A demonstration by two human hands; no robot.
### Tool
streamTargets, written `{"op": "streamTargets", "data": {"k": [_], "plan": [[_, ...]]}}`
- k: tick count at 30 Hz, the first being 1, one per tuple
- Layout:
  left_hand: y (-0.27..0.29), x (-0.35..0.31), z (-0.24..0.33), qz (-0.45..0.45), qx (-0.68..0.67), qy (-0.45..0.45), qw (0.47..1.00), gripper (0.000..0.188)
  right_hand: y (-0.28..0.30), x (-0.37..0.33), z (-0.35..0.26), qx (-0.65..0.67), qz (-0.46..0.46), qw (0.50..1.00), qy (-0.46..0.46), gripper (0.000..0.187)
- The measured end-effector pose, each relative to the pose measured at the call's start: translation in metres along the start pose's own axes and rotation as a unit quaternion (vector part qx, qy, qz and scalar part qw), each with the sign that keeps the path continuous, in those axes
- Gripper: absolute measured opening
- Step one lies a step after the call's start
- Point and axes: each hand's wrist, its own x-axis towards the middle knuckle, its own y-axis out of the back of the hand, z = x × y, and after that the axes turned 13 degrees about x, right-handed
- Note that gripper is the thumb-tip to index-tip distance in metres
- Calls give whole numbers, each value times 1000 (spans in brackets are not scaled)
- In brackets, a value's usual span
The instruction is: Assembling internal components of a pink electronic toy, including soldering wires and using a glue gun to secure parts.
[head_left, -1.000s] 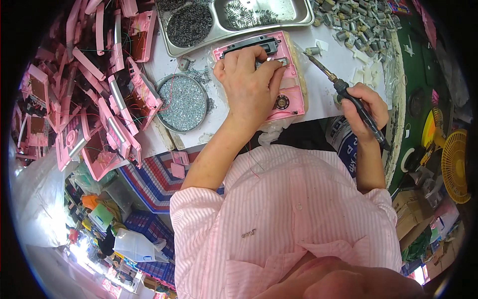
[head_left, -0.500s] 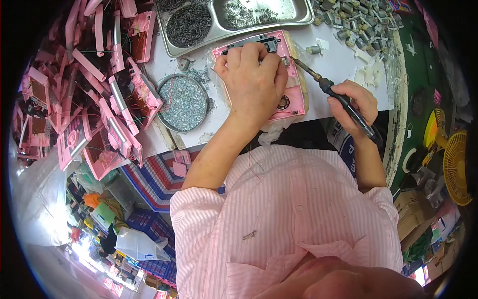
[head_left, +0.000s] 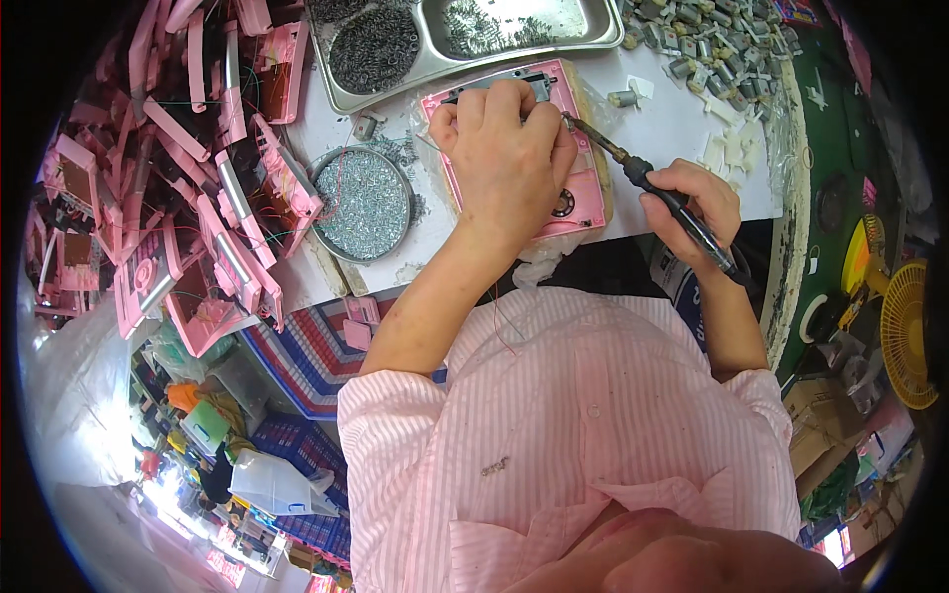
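Observation:
A pink plastic housing [head_left: 590,198] lies on the table in front of me, with a black mechanism strip [head_left: 539,81] along its far side and a dark round wheel [head_left: 563,204] at its near right. Over it rests my left hand [head_left: 504,163], fingers bent and closed; whatever they pinch is hidden beneath them. In my right hand [head_left: 704,203] is a soldering iron [head_left: 682,210], held by its black handle. The iron's tip reaches the housing close beside my left fingertips; the exact contact point is too small to make out.
Left of the housing stands a round dish of small screws [head_left: 361,206]. Pink casings with loose wires [head_left: 222,188] pile up at far left. A metal tray [head_left: 427,69] holding dark springs sits behind. Small motors [head_left: 707,44] and white pieces [head_left: 733,148] lie at right.
The soldering iron has shifted slightly left, bringing its tip nearer my left fingertips. My left hand has barely moved over the housing.

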Motion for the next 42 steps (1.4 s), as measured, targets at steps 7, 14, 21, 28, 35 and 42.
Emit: {"op": "streamTargets", "data": {"k": [7, 14, 21, 28, 35, 42], "plan": [[0, -1, -1, 2, -3, -2, 1000, 12, -2, 2, -2, 6, 47, 999, 7, 25], [0, -2, -1, 5, -1, -3, 1000, 11, -2, 5, -4, -2, 38, 999, 1, 25], [0, -1, -1, 12, -2, -4, 1000, 11, 0, 6, -3, 5, 46, 999, 4, 26], [15, 1, -3, -26, -47, 15, 998, 22, 1, 6, -6, -5, 47, 999, 4, 26], [73, -7, -68, -267, 106, -58, 956, 24, 12, -2, -6, 11, 79, 996, -28, 27], [68, 4, -67, -137, -178, 34, 974, 8, -2, 7, -10, 47, 113, 992, -31, 30]]}}
